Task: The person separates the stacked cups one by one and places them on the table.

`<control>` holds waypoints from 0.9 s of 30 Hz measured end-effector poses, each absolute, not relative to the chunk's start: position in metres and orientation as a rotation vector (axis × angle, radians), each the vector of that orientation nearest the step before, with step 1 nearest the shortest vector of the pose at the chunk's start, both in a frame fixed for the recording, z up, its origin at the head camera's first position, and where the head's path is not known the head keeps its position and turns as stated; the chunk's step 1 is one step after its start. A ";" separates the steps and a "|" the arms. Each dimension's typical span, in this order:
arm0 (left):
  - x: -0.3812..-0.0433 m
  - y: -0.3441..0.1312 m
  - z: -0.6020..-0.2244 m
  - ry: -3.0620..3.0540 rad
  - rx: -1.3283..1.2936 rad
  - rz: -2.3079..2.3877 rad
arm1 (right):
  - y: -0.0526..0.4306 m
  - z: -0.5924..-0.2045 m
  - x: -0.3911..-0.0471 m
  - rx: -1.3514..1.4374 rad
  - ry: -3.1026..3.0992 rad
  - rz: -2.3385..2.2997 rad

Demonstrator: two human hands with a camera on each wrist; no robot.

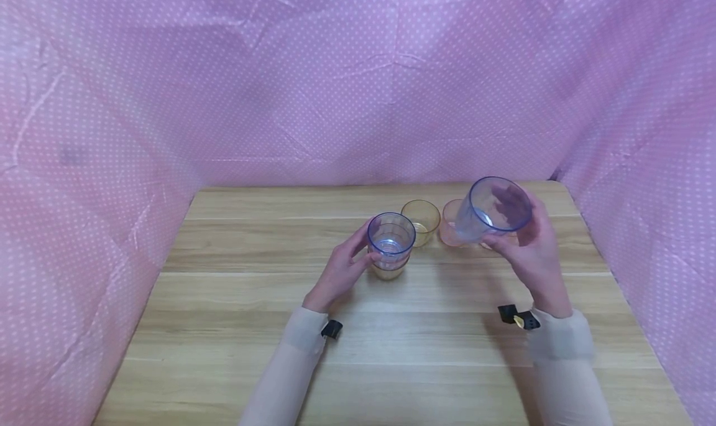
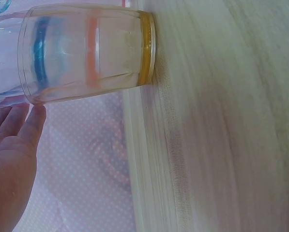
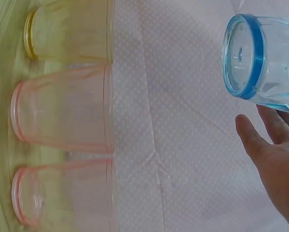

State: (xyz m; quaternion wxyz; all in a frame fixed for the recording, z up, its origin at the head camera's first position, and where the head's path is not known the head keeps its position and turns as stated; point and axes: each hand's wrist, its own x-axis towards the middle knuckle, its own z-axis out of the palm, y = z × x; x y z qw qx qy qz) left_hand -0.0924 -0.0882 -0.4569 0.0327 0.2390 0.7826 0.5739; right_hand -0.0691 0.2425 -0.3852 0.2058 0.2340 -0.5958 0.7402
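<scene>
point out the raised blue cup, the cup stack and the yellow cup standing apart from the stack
Raised blue cup (image 3: 257, 57): right wrist view, on the blue band by its base
Cup stack (image 2: 81, 54): left wrist view, on the outer cup's side
Yellow cup (image 3: 72, 31): right wrist view, on its side

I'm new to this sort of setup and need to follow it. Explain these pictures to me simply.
There is no robot here: a person works with two bare hands. The wide picture comes from a camera worn on the head, looking forward and down. The other two come from a camera on each wrist, so cups appear sideways there. On the wooden table, surrounded by pink dotted cloth, stand a yellow cup and two pink cups. The left hand holds a stack of nested cups: blue at the top, then pink, then yellow at the bottom. The right hand holds a single blue cup, raised above the table.
</scene>
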 end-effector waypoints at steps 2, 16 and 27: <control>-0.093 -0.088 -0.457 2.403 0.738 1.767 | 0.247 -0.386 -0.069 0.642 -1.653 2.057; -0.094 -0.088 -0.459 2.407 0.726 1.762 | 0.275 -0.389 -0.065 0.565 -1.616 2.067; -0.094 -0.088 -0.460 2.407 0.720 1.760 | 0.288 -0.391 -0.062 0.482 -1.539 2.102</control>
